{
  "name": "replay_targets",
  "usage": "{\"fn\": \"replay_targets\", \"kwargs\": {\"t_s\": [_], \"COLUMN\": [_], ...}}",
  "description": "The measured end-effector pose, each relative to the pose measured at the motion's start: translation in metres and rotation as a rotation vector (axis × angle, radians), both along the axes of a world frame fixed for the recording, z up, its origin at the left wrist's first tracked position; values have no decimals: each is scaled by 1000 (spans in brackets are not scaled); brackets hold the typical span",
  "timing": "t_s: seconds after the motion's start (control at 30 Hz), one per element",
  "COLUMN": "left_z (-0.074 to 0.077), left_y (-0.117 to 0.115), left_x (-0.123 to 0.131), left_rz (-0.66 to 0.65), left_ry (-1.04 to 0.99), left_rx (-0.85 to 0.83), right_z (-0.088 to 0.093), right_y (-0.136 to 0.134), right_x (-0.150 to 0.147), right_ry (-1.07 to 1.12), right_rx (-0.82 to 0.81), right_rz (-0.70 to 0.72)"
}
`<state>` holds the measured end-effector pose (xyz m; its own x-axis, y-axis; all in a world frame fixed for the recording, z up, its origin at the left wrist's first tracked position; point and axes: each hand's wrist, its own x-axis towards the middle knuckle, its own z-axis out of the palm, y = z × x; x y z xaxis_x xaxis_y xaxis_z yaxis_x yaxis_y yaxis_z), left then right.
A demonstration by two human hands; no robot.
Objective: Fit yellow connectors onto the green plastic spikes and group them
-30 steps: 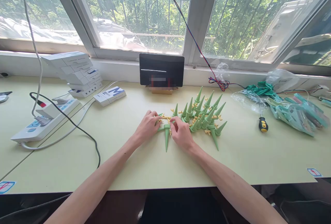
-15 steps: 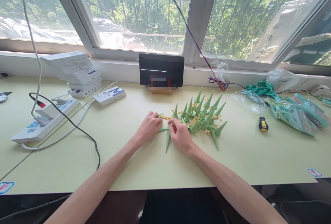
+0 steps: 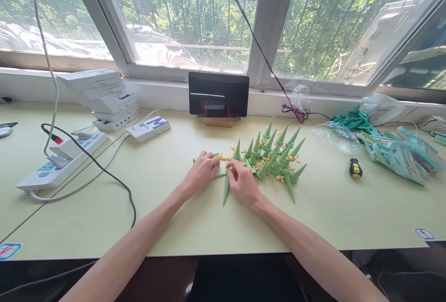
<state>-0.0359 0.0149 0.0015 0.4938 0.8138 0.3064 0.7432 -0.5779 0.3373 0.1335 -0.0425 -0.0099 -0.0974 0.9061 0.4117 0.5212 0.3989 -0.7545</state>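
Observation:
A cluster of green cone-shaped spikes (image 3: 275, 155) stands on the pale green table (image 3: 174, 209), with small yellow pieces (image 3: 226, 158) scattered among them. One green spike (image 3: 225, 191) lies flat, tip toward me. My right hand (image 3: 244, 183) is curled, fingers pinched at the wide end of that spike. My left hand (image 3: 202, 172) is curled beside it, fingertips on green and yellow pieces; what it grips is hidden. Both hands nearly touch.
A dark screen (image 3: 219, 95) leans on the window sill. At the left are a power strip (image 3: 55, 162) with cables, stacked white boxes (image 3: 104, 97) and a single box (image 3: 148, 128). At the right lie a small screwdriver (image 3: 355, 168) and plastic bags of teal parts (image 3: 397, 151).
The lying spike's wide end shifted slightly right and its body tilted. Both hands stayed at the same spot, fingers working closer together.

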Motion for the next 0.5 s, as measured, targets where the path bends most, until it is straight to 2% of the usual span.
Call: {"fn": "replay_targets", "kwargs": {"t_s": [0.23,0.5], "left_z": [-4,-2], "left_y": [2,1], "left_x": [-2,-1], "left_rz": [1,8], "left_ry": [-16,-37], "left_rx": [16,1], "right_z": [-1,-1], "right_y": [-1,-2], "right_x": [-1,-1], "right_ry": [11,13], "right_rx": [0,0], "right_rz": [25,36]}}
